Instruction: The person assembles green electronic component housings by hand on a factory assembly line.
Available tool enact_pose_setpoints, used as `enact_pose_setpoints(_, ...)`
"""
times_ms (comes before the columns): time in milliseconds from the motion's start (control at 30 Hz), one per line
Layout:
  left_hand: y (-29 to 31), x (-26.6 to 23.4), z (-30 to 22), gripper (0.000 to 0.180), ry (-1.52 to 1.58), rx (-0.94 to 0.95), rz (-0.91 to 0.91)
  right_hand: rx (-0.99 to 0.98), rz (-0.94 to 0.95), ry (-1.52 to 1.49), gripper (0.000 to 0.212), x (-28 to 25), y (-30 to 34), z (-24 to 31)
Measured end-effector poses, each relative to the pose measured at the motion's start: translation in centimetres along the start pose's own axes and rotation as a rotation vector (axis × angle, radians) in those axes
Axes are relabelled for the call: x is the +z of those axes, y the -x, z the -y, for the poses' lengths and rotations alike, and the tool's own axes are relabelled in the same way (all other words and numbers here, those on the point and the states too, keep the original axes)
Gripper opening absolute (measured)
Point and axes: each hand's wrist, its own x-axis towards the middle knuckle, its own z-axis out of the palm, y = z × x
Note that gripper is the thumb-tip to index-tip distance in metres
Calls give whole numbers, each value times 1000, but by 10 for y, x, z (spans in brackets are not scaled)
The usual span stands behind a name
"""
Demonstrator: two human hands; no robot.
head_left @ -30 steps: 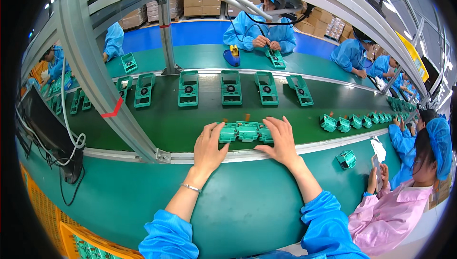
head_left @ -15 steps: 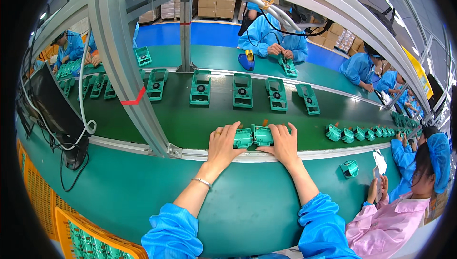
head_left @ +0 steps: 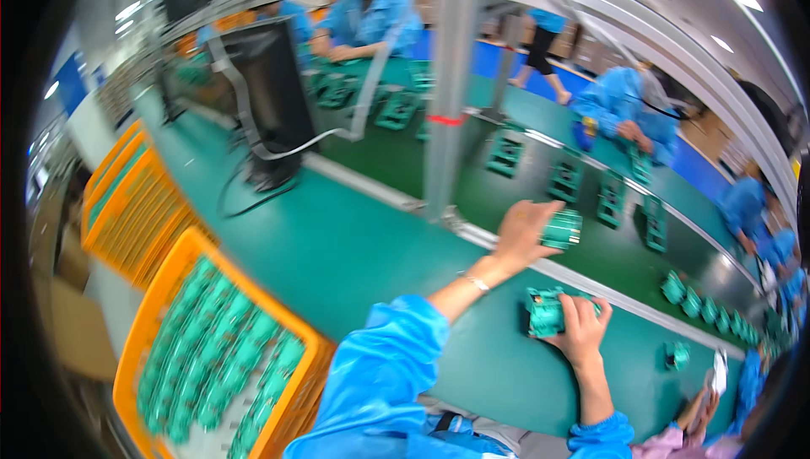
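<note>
Two small green plastic housings are in my hands, one in each. My left hand (head_left: 521,235) is closed on a ribbed green housing (head_left: 562,229) at the near edge of the dark green conveyor belt. Lower and nearer to me, my right hand (head_left: 582,329) grips the other green housing (head_left: 544,313) above the bench. Its fingers and thumb wrap the housing's right side, and its open underside or inner detail is blurred. A loose green housing (head_left: 677,355) rests on the bench to the right of that hand.
An orange crate (head_left: 312,358) of green housings stands at the lower left, with more orange crates (head_left: 143,214) behind. A black monitor (head_left: 268,96) and a metal post (head_left: 447,105) rise at the bench edge. Larger green frames (head_left: 564,179) lie along the belt (head_left: 472,193). Co-workers sit beyond it.
The view has swung left, bringing the crates into sight. My hands, side by side at the belt before, are now apart. The right one has drawn back over the bench with its housing.
</note>
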Motion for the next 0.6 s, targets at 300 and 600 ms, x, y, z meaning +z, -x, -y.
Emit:
enact_pose_setpoints(300, 19, -131, -137, 95, -72, 116, -165, -136, -23, -122, 90, -10, 6, 18)
enact_pose_setpoints(600, 195, -400, -288, 100, -994, -511, -243, -81, 16, -238, 102, -10, 12, 14)
